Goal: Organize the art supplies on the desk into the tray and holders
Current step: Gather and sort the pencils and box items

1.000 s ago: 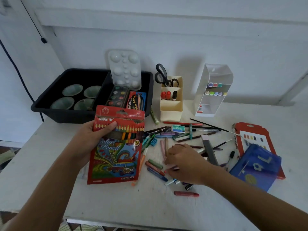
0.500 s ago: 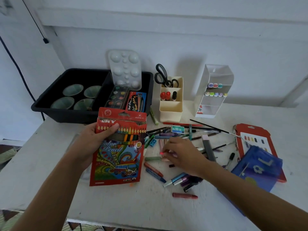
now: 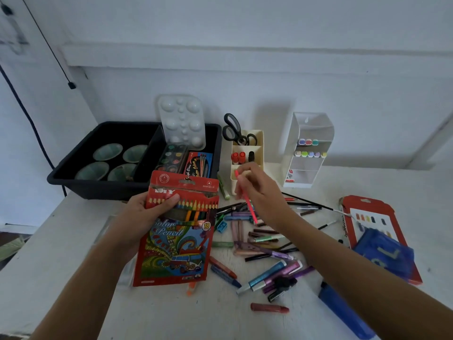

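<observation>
- Above the middle of the bench (image 3: 61, 266), the left hand (image 3: 145, 214) grips a red coloured-pencil box (image 3: 175, 244) by its upper left edge, thumb across the front. The box is lifted off the surface, with its top flap open.
- The right hand (image 3: 263, 195) pinches a pink pencil (image 3: 248, 203) between its curled fingertips. The pencil is raised just right of the box's open top, slanting down and to the right.
- Below the right hand, a loose pile of crayons and pens (image 3: 259, 244) lies scattered on the bench.
- At the back left, a black tray (image 3: 98, 190) holds four green bowls (image 3: 107, 152) in its left part. In its right part are a watercolour set (image 3: 172, 157) and a white palette (image 3: 182, 121) leaning upright.
- Just right of the tray, a cream holder (image 3: 257, 143) carries scissors (image 3: 232, 130) and a few markers.
- Further right, a clear holder (image 3: 306, 168) has markers on two shelves.
- At the right edge, a blue pouch (image 3: 384, 256) lies on a red card pack (image 3: 367, 209).
</observation>
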`<move>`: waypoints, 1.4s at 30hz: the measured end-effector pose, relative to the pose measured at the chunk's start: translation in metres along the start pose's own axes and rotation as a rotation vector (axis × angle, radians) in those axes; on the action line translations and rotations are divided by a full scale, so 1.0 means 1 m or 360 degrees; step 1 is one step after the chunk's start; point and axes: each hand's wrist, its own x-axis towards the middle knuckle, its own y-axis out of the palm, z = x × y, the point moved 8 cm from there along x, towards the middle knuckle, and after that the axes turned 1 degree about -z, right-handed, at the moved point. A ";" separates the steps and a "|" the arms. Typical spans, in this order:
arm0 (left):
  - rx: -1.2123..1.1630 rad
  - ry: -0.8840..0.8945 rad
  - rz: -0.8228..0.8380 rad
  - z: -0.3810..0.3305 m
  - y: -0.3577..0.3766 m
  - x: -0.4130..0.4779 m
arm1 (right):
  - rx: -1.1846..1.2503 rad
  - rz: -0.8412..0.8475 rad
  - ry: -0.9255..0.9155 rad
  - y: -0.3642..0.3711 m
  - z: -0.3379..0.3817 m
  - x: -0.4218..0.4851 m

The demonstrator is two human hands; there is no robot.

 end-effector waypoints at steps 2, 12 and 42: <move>0.0034 0.0000 0.0023 -0.002 0.002 -0.001 | -0.0087 0.0076 -0.0100 0.006 0.014 0.004; 0.0250 0.0120 0.0117 -0.023 0.010 -0.007 | -0.0918 0.0459 -0.0871 0.051 0.075 0.023; 0.0261 -0.0015 0.0250 -0.018 -0.007 0.005 | 0.1087 -0.0331 0.0304 0.026 0.013 0.042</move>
